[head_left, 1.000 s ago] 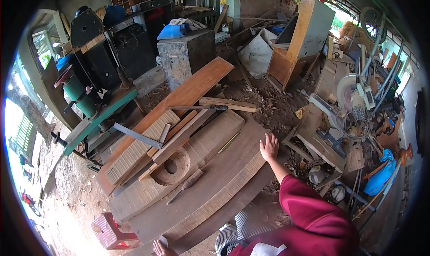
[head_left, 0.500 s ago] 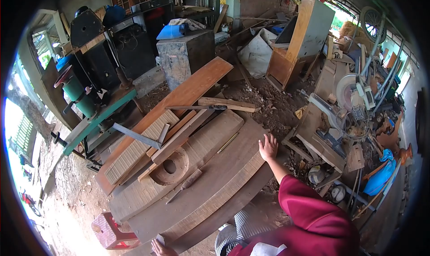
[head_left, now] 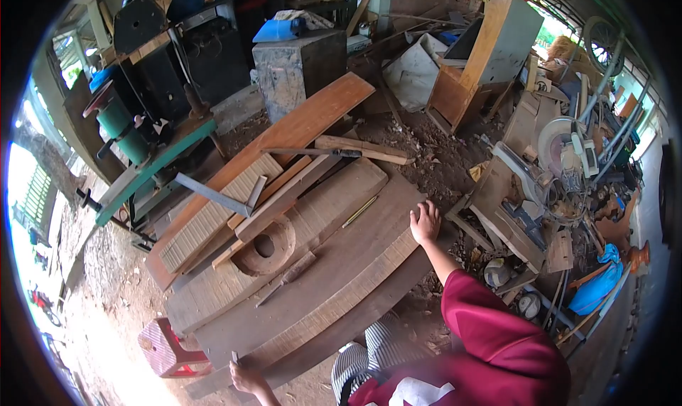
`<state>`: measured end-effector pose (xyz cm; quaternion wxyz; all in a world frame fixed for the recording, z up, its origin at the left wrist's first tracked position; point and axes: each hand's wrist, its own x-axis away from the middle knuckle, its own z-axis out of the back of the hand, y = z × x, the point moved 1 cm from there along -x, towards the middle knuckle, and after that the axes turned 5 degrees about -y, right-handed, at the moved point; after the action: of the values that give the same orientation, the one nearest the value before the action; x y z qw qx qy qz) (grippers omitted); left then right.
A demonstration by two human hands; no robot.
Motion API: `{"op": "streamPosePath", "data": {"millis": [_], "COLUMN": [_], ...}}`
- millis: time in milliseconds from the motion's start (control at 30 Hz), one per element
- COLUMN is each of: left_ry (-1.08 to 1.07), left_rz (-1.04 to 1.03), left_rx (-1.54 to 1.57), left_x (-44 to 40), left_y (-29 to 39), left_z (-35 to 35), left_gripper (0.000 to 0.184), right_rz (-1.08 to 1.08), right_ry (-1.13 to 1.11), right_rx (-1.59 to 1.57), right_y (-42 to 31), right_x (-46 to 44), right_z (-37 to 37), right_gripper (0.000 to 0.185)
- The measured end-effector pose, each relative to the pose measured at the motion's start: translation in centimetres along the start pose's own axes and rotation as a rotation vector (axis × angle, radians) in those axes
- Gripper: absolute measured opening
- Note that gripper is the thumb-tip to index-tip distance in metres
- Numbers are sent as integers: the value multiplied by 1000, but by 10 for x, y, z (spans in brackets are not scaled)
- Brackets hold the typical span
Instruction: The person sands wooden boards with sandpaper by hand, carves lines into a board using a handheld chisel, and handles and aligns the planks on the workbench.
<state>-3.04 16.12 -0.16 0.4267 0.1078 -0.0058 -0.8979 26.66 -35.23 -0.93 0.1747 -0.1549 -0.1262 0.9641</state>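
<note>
A long curved wooden board (head_left: 341,290), with a pale ribbed upper edge, runs across the workbench (head_left: 334,246) in front of me. My right hand (head_left: 425,223) is at its far right end, fingers bent over it. Near the board's left end, my left hand (head_left: 246,377) pinches a small grey piece (head_left: 235,357), too small to name. A chisel (head_left: 288,278) with a wooden handle lies on the bench between my hands. Beyond it are a yellowish pencil (head_left: 360,212) and a thick plank with a round recess (head_left: 264,246).
A metal square (head_left: 213,194) rests on stacked timber, beside a long reddish plank (head_left: 312,115). A red stool (head_left: 167,349) stands left, and a green machine (head_left: 124,125) stands behind it. Scrap wood and a machine with a round disc (head_left: 556,143) crowd the right side.
My right hand's fingers have gone from spread to bent at the board's end. My left hand has shifted slightly left and up, with the small piece in it. The view has tilted slightly.
</note>
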Motion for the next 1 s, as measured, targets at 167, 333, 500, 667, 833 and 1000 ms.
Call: {"op": "streamPosePath", "data": {"millis": [167,333,500,667,833,1000], "left_ry": [-108,-13,-46,-93,113,133], "left_rz": [98,83,-587,-925,-155,-272], "left_rx": [-35,-172,-91,329,144,267], "left_x": [-10,-7,45,39,-24,37], "left_y": [14,33,69,56,-45,27], "left_z": [17,8,7,-2,11,-1], "left_gripper": [22,18,38,41,29,36], "right_rz": [-5,57,149,149,102,101], "right_ry": [36,86,35,34,26,14], "right_rx": [-18,22,-52,92,125,146], "right_y": [0,-9,20,31,33,32], "right_x": [0,3,-9,-25,-27,-26], "right_z": [-1,19,-14,-35,-28,-25], "right_gripper": [40,38,34,36,36,36]}}
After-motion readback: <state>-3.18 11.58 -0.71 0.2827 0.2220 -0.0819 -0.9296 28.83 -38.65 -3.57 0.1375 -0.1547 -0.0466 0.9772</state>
